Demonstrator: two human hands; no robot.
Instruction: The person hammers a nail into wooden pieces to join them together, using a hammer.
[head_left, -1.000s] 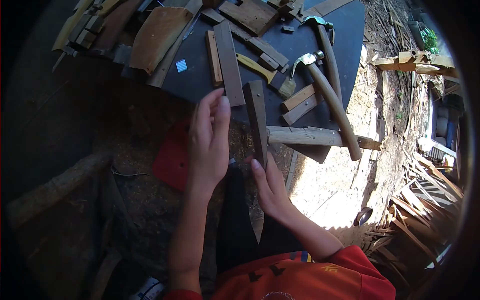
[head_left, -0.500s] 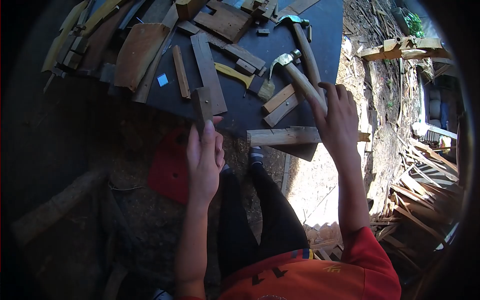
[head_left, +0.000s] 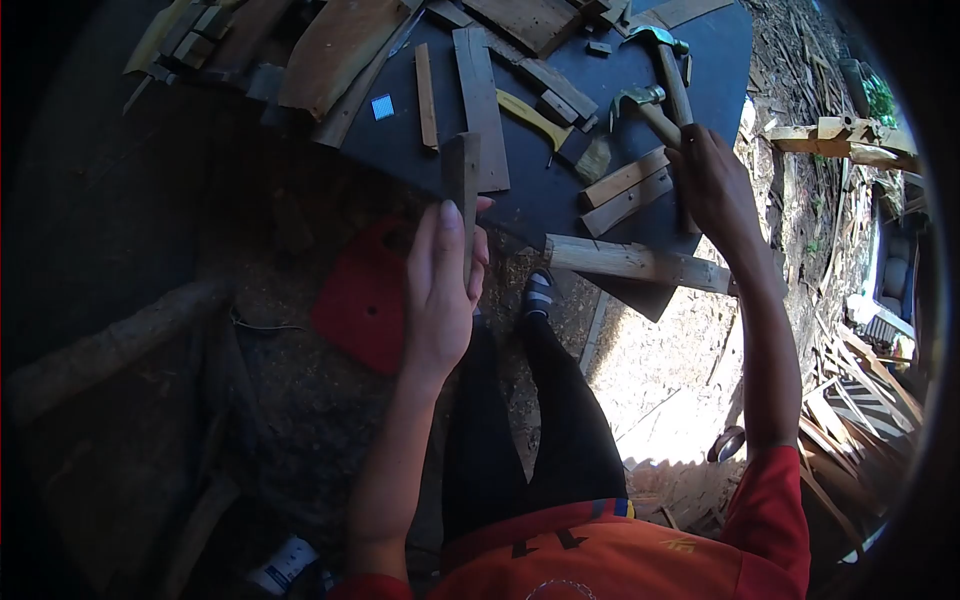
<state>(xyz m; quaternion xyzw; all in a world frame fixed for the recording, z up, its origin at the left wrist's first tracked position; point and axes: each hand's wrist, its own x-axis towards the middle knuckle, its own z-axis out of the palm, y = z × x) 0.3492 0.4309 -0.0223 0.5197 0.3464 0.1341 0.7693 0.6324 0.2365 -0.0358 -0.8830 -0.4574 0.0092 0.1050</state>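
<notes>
Nearest us are our red shirt [head_left: 620,565] and black trousers [head_left: 485,430], short of the table [head_left: 555,215]. Our left hand [head_left: 440,300] is up in front of the table's near edge, thumb and fingers clamped on a short piece of wood [head_left: 462,175] held upright, its top end overlapping the table in our view. Below the table's near edge, left of our feet, is a red seat [head_left: 365,300]. A thick wooden bar [head_left: 640,263] lies along the table's near right part and reaches out past its side.

At the table's right side, our right hand [head_left: 715,195] has just closed around the handle of the nearer hammer [head_left: 660,125]; we cannot tell whether its head touches the table. That change leaves both our hands occupied, one with wood and one with the tool. Two small blocks [head_left: 630,190] lie together on the table, just left of that hand.

Towards the table's middle are a yellow-handled brush [head_left: 535,120], a flat board [head_left: 482,110] and a thin strip [head_left: 427,95]. The other hammer [head_left: 675,85] is farther back, its handle passing behind our right hand. More boards [head_left: 530,22] lie at the table's far side.
</notes>
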